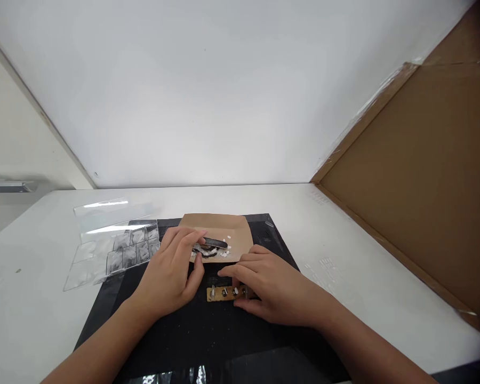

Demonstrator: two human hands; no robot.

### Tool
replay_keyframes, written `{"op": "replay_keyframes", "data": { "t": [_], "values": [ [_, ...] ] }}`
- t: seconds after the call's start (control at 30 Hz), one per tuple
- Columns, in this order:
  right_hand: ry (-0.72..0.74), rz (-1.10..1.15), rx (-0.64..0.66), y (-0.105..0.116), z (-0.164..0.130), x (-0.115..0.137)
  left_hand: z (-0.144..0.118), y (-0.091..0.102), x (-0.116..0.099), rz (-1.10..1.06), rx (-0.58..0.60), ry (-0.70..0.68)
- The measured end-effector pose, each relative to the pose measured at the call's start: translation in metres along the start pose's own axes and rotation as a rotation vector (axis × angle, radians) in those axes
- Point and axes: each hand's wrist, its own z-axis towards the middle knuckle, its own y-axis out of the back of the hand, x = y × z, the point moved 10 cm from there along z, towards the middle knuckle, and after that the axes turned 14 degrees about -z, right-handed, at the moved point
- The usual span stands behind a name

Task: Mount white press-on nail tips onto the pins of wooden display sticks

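A dark nail file (216, 243) lies over a sheet of brown paper (218, 221). The fingertips of my left hand (172, 272) are at its left end, and the thumb stands apart below them. Around the file are white powder, small white pieces and a dark curved item (208, 253), partly covered. My right hand (270, 282) closes its thumb and fingers round the right end of a narrow wooden strip (216, 293). Several small pale nail tips (224, 291) are mounted along the strip; its right end is hidden by the hand.
A clear compartment box (130, 256) with pale nail tips sits at the left, its transparent lid open behind it. A black mat (192, 341) covers part of the white table (336, 234). Loose clear tips (328, 266) lie at the right, near a cardboard panel (424, 186).
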Motion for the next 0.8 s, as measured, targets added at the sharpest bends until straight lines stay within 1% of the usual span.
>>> {"op": "replay_keyframes", "data": {
  "t": [0.1,0.2,0.3,0.4,0.47,0.57,0.63,0.7,0.8],
  "values": [
    [-0.001,-0.025,-0.011,0.0,0.0,-0.001,0.0,0.001,0.001,0.003,-0.006,0.004],
    [-0.016,-0.016,0.015,-0.003,0.0,-0.003,0.0,-0.001,0.002,-0.006,0.009,0.012],
    [-0.028,0.035,0.046,-0.005,0.001,-0.003,0.001,-0.001,0.002,-0.012,0.009,0.017],
    [-0.01,0.104,0.067,-0.005,0.001,0.001,0.001,0.0,0.001,-0.012,-0.001,0.014],
    [0.009,0.147,0.061,-0.002,0.0,0.003,0.002,0.001,0.0,-0.009,-0.006,0.006],
    [0.015,0.195,0.006,0.004,0.001,-0.002,0.002,0.003,-0.002,-0.004,-0.017,-0.01],
    [-0.004,0.168,-0.04,0.007,0.003,-0.009,0.003,0.004,-0.003,0.01,-0.029,-0.015],
    [-0.024,0.088,-0.074,0.007,0.006,-0.017,0.003,0.005,-0.002,0.041,-0.039,-0.007],
    [-0.011,-0.011,-0.082,0.001,0.011,-0.019,0.003,0.007,0.003,0.096,-0.063,0.033]
  ]
}}
